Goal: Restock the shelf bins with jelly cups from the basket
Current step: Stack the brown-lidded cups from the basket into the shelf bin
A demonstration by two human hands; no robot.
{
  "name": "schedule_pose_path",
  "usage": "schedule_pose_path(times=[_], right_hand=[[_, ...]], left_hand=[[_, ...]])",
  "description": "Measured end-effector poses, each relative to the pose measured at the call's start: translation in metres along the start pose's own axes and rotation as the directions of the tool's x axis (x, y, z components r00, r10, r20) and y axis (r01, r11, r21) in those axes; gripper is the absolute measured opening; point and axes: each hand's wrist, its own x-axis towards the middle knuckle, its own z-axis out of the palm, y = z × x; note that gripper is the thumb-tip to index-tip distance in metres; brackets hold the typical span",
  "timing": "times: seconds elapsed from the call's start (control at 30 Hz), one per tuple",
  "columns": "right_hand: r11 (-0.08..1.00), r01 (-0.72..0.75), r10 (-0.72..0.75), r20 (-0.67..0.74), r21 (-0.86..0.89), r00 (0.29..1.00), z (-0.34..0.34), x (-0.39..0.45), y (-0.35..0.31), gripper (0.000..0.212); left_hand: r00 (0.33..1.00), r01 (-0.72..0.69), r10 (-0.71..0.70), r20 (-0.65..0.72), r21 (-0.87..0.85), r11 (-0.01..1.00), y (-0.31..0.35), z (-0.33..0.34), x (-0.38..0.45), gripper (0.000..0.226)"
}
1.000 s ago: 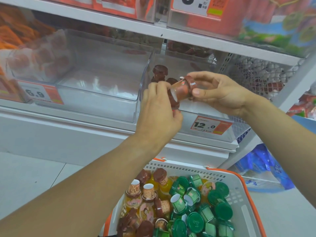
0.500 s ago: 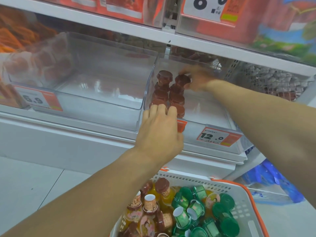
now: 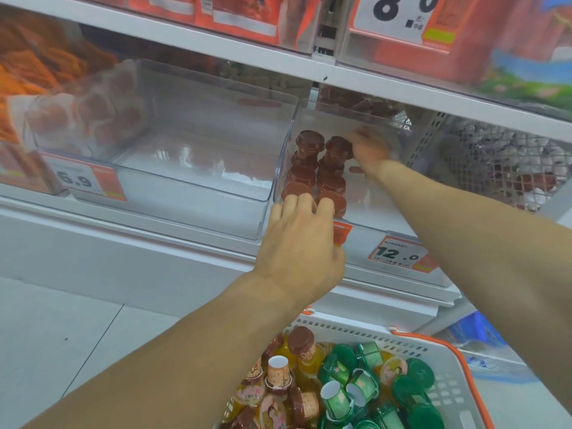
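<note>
While an empty clear bin [image 3: 198, 156] sits at 9 o'clock, left hand [image 3: 301, 246] rests fingers over the front lip of the right bin [image 3: 387, 212] touching brown-capped jelly cups [image 3: 318, 168], right hand [image 3: 370, 147] blurred at 1 o'clock beside them, grip unreadable, basket [image 3: 452, 376] at 5 o'clock

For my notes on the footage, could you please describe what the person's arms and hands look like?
Both forearms are bare, with no sleeves in view. The left hand and right hand show no gloves, and no rings or watch are visible; the right is motion-blurred.
</note>
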Motion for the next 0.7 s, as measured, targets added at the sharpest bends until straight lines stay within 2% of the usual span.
schedule_pose_path(times=[0.1, 0.17, 0.4, 0.6, 0.7], right_hand=[[0.966, -0.223, 0.218, 0.05, 0.132, 0.975, 0.001, -0.002, 0.005, 0.039], [0.937, -0.307, 0.29, 0.123, 0.167, 0.949, 0.002, -0.002, 0.012, 0.043], [0.913, -0.313, 0.283, 0.145, 0.263, 0.948, 0.001, 0.004, 0.02, 0.032], [0.835, -0.359, 0.312, 0.179, 0.417, 0.933, 0.003, 0.0, 0.022, 0.044], [0.825, -0.368, 0.311, 0.199, 0.43, 0.929, 0.006, 0.0, 0.025, 0.032]], left_hand=[[1.0, -0.011, 0.011, -0.009, -0.007, 1.0, -0.002, 0.001, 0.0, 0.035], [1.0, -0.014, 0.014, -0.012, -0.014, 1.0, -0.003, 0.002, 0.0, 0.035], [1.0, -0.011, 0.011, -0.021, -0.012, 1.0, -0.003, 0.003, 0.0, 0.036], [1.0, -0.004, 0.003, -0.023, -0.008, 1.0, -0.002, 0.004, 0.001, 0.035], [1.0, -0.001, 0.001, -0.028, -0.011, 1.0, -0.002, 0.004, 0.001, 0.035]])
